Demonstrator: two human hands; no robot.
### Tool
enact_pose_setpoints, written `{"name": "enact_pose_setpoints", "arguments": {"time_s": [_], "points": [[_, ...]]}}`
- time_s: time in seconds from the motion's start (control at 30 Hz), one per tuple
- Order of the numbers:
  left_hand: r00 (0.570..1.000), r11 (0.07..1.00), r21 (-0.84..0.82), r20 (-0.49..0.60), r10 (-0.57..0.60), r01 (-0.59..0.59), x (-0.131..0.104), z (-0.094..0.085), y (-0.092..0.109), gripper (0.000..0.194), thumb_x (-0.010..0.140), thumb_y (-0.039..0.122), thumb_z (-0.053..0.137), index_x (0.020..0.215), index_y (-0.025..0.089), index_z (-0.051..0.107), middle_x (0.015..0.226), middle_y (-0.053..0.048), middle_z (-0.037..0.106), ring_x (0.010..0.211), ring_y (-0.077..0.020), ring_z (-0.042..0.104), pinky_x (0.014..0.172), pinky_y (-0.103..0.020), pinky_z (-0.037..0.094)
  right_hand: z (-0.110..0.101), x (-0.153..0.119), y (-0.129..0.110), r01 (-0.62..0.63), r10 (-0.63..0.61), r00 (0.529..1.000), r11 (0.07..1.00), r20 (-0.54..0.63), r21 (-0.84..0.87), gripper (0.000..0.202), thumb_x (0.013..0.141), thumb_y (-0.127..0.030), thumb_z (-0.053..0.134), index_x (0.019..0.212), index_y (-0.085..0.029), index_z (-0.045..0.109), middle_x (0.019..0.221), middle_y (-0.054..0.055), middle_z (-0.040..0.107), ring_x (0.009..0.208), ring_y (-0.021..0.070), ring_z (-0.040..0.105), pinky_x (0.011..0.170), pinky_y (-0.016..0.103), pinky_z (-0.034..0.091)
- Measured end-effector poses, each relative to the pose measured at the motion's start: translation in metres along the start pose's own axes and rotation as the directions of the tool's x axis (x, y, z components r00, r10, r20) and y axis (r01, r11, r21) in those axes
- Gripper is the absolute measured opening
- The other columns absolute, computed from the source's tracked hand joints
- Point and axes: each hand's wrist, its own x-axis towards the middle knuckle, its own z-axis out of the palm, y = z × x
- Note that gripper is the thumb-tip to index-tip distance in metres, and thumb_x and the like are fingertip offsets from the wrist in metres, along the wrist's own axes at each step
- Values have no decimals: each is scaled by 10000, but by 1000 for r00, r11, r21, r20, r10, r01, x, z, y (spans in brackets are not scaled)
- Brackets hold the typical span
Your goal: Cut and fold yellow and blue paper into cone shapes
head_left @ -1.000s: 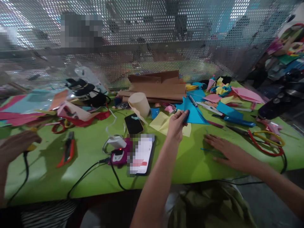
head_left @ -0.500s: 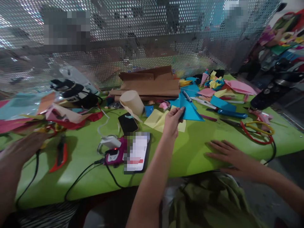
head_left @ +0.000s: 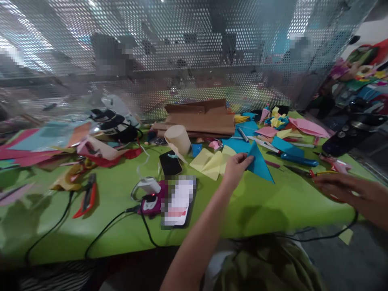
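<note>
Between the thumb and fingers of my left hand (head_left: 241,163) is a folded triangle of blue paper (head_left: 260,163), raised over the table with one point slanting down to the right. My right hand (head_left: 336,186) lies over the handles of a pair of scissors (head_left: 298,170) at the table's right side. Its fingers are drawn together on the red and yellow loops and cover part of them. The scissors' dark blades point left. Yellow paper sheets (head_left: 209,163) lie just left of my left hand.
A phone (head_left: 178,202) and a purple power adapter (head_left: 154,204) with black cords occupy the front middle. Behind are a paper-coloured roll (head_left: 178,139) and brown cardboard (head_left: 200,121). Red-handled pliers (head_left: 87,196) lie left; a dark bottle (head_left: 342,137) stands right.
My right hand has moved from lying flat on the table to the scissors' handles. The blue triangle has tilted downward in my left hand. Another person's hand at the left has gone from view.
</note>
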Motion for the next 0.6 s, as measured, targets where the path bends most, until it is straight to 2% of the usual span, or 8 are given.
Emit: {"name": "enact_pose_setpoints", "arguments": {"time_s": [0.07, 0.13, 0.17, 0.23, 0.3, 0.37, 0.47, 0.6], "points": [[999, 998, 53, 12, 33, -34, 2, -1, -3, 391, 761, 538, 789, 825, 159, 719, 675, 24, 578, 604, -91, 457, 576, -217, 341, 27, 53, -27, -10, 3, 998, 992, 63, 122, 371, 914, -602, 621, 1126, -327, 753, 1145, 81, 770, 1005, 300, 695, 866, 437, 529], [997, 990, 118, 12, 77, -78, 3, -3, -5, 338, 801, 497, 759, 836, 161, 734, 689, 18, 597, 627, -102, 476, 589, -223, 344, 57, 93, -51, -34, -7, 990, 955, 139, 295, 451, 885, -621, 650, 1126, -246, 723, 1125, 89, 764, 980, 276, 691, 841, 389, 529], [995, 984, 149, 6, 97, -97, 4, -4, -4, 319, 815, 482, 748, 826, 164, 733, 689, 17, 599, 635, -107, 481, 593, -226, 345, 71, 107, -60, -37, -30, 982, 938, 186, 346, 465, 849, -631, 688, 1077, -227, 720, 1039, 71, 765, 901, 247, 686, 799, 367, 526], [992, 973, 197, -21, 126, -119, 4, -6, -2, 315, 827, 477, 739, 778, 166, 717, 669, 21, 579, 638, -112, 475, 590, -231, 338, 94, 126, -70, 0, -81, 976, 927, 200, 374, 433, 770, -638, 762, 806, -215, 674, 735, -7, 662, 688, 173, 585, 639, 304, 455], [991, 973, 205, -57, 120, -106, 4, -7, 0, 341, 825, 499, 740, 764, 166, 700, 649, 28, 549, 627, -112, 464, 577, -231, 342, 108, 135, -71, 37, -110, 981, 917, 161, 398, 488, 727, -631, 802, 634, -219, 557, 589, -59, 486, 584, 125, 444, 553, 275, 347], [993, 985, 157, -77, 85, -72, 4, -7, 1, 360, 827, 527, 731, 834, 168, 703, 664, 30, 554, 615, -108, 476, 569, -226, 378, 113, 140, -68, 9, -76, 989, 886, 125, 463, 523, 709, -629, 817, 597, -222, 508, 567, -73, 417, 555, 109, 381, 525, 269, 297], [996, 996, 77, -69, 48, -43, 5, -8, 1, 347, 833, 511, 723, 902, 172, 692, 712, 12, 614, 625, -113, 541, 586, -228, 446, 115, 142, -62, -109, 46, 992, 797, 121, 594, 483, 698, -605, 840, 642, -221, 553, 579, -75, 468, 537, 103, 406, 513, 259, 324], [997, 983, 181, -62, 37, -25, 5, -8, 0, 222, 836, 384, 728, 817, 168, 681, 689, -13, 666, 593, -110, 550, 572, -226, 423, 121, 139, -52, -188, 67, 978, 685, 196, 704, 383, 687, -538, 879, 824, -227, 702, 753, -20, 698, 686, 169, 626, 649, 304, 513]]}}
